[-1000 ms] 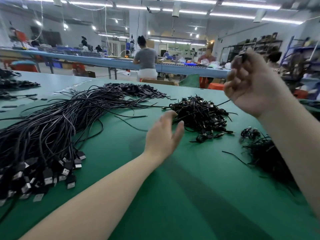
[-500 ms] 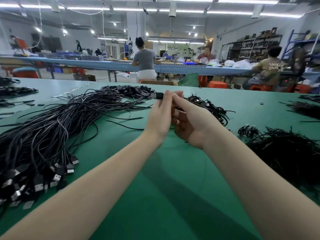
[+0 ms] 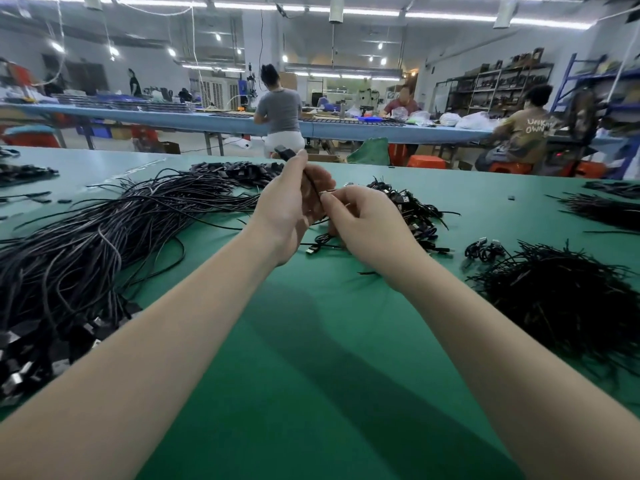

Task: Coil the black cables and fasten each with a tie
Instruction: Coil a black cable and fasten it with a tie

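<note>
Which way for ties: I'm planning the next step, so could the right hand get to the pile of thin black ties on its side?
Probably yes, once freed. The pile of ties lies open on the green table beside the right forearm, nothing covering it. But the right hand is pinching the cable held in the left hand.

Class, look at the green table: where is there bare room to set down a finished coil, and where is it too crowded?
Bare green table lies in the near middle, between the long loose cables at left and the pile of ties at right, under the forearms. Crowded: behind the left hand and right hand, where the heap of coiled cables sits.
</note>
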A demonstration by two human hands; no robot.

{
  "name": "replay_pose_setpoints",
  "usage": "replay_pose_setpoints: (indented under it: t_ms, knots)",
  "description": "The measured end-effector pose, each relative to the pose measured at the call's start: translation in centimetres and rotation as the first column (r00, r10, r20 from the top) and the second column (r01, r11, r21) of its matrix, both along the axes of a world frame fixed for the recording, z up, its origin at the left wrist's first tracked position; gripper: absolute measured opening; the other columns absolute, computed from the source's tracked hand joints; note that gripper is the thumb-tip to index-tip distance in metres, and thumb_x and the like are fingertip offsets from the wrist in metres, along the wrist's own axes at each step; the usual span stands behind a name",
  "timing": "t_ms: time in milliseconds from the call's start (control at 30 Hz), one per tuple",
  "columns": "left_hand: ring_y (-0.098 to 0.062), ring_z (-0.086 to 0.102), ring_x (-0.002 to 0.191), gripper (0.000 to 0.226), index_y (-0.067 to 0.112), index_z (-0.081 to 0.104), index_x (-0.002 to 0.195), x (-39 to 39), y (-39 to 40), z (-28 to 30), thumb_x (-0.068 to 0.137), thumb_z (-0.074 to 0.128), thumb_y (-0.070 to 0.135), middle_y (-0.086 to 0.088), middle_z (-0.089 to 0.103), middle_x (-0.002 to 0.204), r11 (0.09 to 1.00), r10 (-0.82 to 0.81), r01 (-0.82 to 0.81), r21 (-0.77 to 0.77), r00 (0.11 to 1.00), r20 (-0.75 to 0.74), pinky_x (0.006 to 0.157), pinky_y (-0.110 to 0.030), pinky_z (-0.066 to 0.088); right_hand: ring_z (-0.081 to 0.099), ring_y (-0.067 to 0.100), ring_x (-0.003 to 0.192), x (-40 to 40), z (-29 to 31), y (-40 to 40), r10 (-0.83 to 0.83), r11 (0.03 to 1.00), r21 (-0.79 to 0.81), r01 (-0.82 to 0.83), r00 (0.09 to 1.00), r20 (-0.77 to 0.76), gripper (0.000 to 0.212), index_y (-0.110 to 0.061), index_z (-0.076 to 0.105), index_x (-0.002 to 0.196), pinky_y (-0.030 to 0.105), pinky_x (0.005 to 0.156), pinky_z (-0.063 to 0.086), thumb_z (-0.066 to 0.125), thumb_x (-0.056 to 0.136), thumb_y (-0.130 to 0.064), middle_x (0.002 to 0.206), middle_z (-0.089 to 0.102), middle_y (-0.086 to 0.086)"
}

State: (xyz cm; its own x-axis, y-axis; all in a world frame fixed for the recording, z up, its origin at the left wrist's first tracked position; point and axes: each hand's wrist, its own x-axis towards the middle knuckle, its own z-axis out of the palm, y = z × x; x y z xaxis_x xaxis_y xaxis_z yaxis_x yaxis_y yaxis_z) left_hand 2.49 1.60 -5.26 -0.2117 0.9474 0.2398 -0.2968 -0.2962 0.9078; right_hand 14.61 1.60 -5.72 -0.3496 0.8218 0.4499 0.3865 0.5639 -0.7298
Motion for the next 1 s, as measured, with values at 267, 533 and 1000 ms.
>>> replay_pose_setpoints:
  t_ms: [267,533,1000]
  knots:
    - [-0.013,0.066,0.063,0.049,0.013,0.070,0.082,-1.9,-1.7,3.5,0.102,0.027,0.027,0.000,0.069,0.070,0.992,-0.123,0.119,-0.043,0.985,-0.118,0.058,-0.022,0.051,0.031,0.006,0.040,0.2,-0.5,0.3,0.334,0.892,-0.258,-0.371,0.926,-0.178,0.030,-0.022,0.067,0.078,0.018,0.043,0.026,0.048,0.099,-0.033,0.048,0.039,-0.014]
    - [-0.012,0.067,0.059,0.046,0.016,0.077,0.083,-5.1,-4.2,4.7,0.090,0.045,0.046,0.001,0.070,0.065,0.660,-0.747,0.702,-0.267,0.578,-0.329,0.055,-0.020,0.050,0.022,0.012,0.043,2.7,0.5,1.0,0.328,0.866,-0.399,-0.302,0.945,-0.005,0.045,-0.021,0.046,0.057,0.021,0.042,0.021,0.054,0.091,-0.050,0.050,0.030,-0.007]
    - [-0.015,0.070,0.082,0.047,0.014,0.075,0.098,-4.9,-4.6,6.1,0.100,0.035,0.039,-0.001,0.074,0.088,0.845,-0.513,0.526,0.097,0.848,-0.133,0.073,-0.026,0.056,0.026,0.011,0.052,1.2,-2.2,0.7,0.523,0.700,-0.518,-0.492,0.847,-0.096,0.031,-0.021,0.067,0.089,0.023,0.051,0.022,0.042,0.101,-0.037,0.060,0.033,-0.006]
